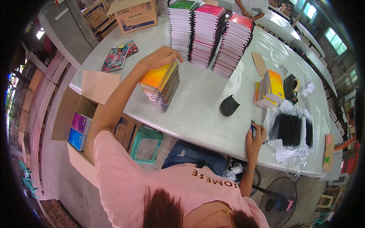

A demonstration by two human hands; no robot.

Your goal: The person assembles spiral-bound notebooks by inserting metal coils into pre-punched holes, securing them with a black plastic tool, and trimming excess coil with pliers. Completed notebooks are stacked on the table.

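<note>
My left hand [164, 57] is at the far edge of a stack of orange-yellow spiral notebooks [155, 78]. Its fingers curl over the top notebook near the wire coils, and part of the grip is hidden. Low on the table's right side, my right hand [256, 140] is closed around a small dark-blue hand tool, apparently pliers [252, 125]. Just right of it lies a bundle of black coil bindings [287, 130] on white paper and plastic. A black curved piece [229, 105] rests between my two hands.
Tall notebook stacks [207, 36] stand at the back. Unbound yellow booklets [273, 85] and a tape dispenser [292, 88] sit on the right. An open carton [72, 114] holds booklets beside a green stool [146, 146]. Another person [253, 8] is across the table; a fan [279, 199] stands below.
</note>
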